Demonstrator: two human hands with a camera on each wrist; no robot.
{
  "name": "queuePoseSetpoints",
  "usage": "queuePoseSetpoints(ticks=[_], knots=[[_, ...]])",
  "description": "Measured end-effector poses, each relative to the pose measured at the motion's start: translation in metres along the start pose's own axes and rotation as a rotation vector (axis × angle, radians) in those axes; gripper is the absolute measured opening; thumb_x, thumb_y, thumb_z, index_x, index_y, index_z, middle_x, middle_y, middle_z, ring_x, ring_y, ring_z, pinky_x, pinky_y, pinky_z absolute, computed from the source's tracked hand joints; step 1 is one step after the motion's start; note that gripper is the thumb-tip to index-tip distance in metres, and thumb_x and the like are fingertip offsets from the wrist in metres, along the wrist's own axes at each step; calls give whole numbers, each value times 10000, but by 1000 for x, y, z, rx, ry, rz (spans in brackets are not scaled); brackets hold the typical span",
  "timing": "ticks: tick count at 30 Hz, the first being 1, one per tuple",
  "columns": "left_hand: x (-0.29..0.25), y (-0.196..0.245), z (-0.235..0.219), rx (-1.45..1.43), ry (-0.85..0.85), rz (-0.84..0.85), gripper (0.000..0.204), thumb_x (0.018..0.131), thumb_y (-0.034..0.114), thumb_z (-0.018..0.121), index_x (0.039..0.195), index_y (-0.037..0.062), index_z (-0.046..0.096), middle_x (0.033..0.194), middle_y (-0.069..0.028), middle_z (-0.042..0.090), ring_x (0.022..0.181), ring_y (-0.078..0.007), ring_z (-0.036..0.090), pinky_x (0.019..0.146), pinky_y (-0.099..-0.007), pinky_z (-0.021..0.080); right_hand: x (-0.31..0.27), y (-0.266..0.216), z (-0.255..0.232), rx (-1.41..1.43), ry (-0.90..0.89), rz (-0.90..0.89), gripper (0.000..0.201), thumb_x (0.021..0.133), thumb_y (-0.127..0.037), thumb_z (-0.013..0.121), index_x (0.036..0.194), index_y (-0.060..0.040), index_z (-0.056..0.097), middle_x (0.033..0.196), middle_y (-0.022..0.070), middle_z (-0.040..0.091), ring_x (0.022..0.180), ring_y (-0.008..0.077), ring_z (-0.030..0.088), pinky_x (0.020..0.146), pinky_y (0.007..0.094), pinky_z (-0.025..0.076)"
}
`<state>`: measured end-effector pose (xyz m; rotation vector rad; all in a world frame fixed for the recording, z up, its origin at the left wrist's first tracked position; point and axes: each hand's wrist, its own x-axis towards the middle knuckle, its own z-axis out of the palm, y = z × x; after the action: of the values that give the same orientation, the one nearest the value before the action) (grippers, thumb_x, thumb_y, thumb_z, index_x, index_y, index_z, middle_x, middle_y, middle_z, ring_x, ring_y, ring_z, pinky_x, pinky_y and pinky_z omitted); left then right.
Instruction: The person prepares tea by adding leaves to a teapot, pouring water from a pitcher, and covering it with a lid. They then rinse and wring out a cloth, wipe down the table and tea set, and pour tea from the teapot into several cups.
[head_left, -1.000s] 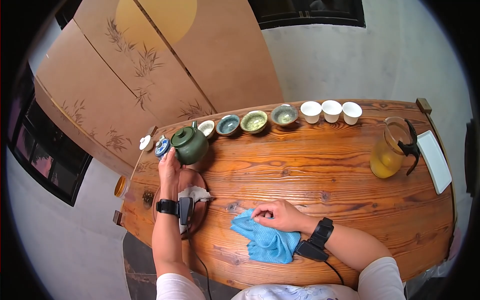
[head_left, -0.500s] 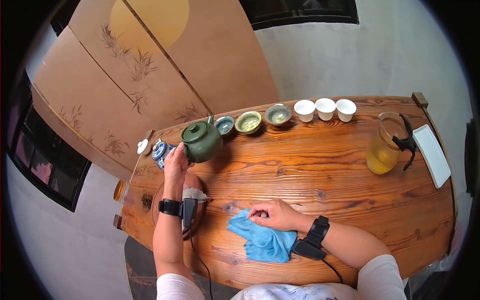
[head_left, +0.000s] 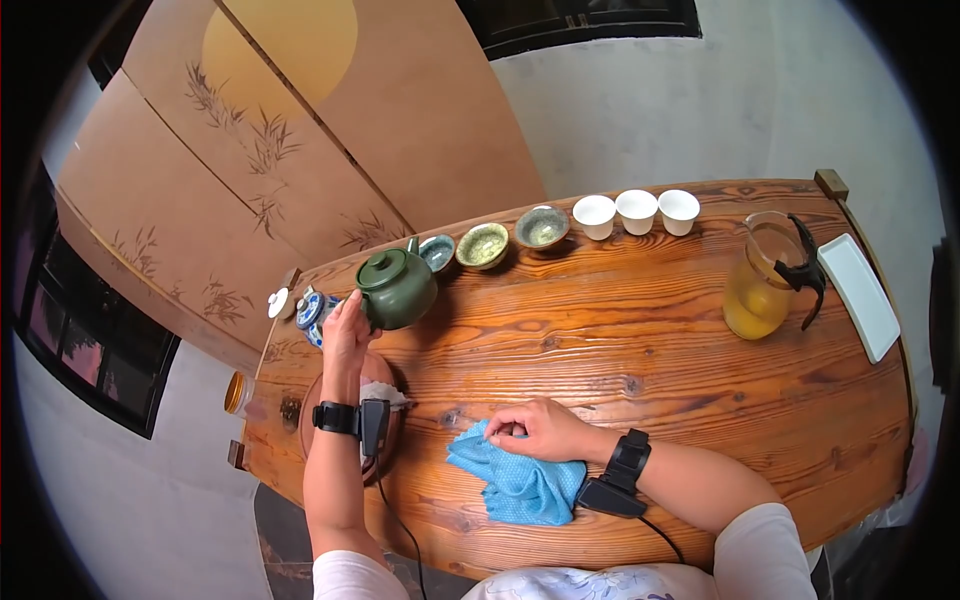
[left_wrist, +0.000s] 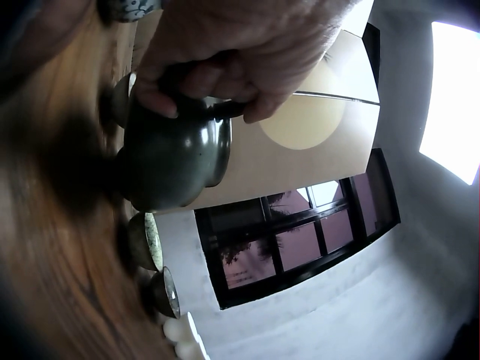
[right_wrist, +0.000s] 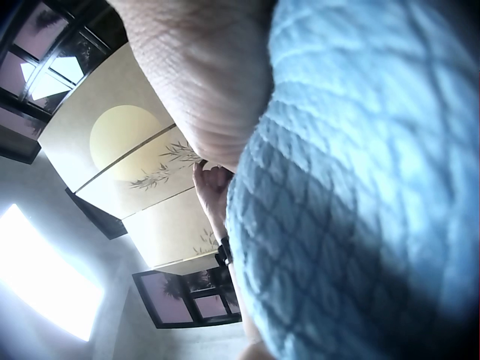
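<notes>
My left hand grips the handle of a dark green lidded teapot, held up over the table's left side. In the left wrist view the fingers are curled round the handle above the teapot. Its spout overlaps the nearby teal bowl in the head view. Beyond that stand a speckled green bowl and a grey one. My right hand rests on a crumpled blue cloth, fingers loosely curled; the cloth fills much of the right wrist view.
Three white cups continue the row at the back. To the right are a glass pitcher of yellow liquid and a long white tray. A round brown tray lies under my left forearm, with a blue-and-white jar behind.
My left hand has carried the teapot rightward along the row, and it now hides the pale bowl at the left end. The right hand stays on the cloth. The head view has shifted slightly.
</notes>
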<state>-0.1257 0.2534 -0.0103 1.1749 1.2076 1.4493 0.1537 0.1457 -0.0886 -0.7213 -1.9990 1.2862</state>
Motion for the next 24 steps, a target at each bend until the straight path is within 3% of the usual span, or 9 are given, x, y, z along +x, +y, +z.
queuePoseSetpoints(ticks=[14, 16, 24], knots=[[-1, 7, 31, -21, -108, 30, 244, 864, 249, 532, 675, 108, 471, 452, 62, 290, 383, -55, 259, 441, -251, 373, 0, 6, 2, -10, -2, -5, 211, 761, -262, 564, 876, -96, 623, 761, 64, 643, 693, 204, 617, 636, 299, 475], [-1, 8, 36, -8, -121, 30, 242, 864, 249, 533, 677, 106, 473, 452, 61, 293, 384, -54, 261, 442, -253, 375, 0, 10, 4, 9, 22, -77, 195, 780, -229, 575, 906, -86, 616, 704, 27, 618, 571, 108, 550, 547, 242, 431], [-1, 11, 49, 51, -121, -17, 252, 848, 247, 556, 654, 122, 455, 449, 65, 299, 377, -49, 274, 411, -228, 374, 1, 12, 5, -5, 16, -70, 202, 780, -247, 572, 896, -87, 613, 711, 25, 623, 610, 122, 578, 576, 248, 446]])
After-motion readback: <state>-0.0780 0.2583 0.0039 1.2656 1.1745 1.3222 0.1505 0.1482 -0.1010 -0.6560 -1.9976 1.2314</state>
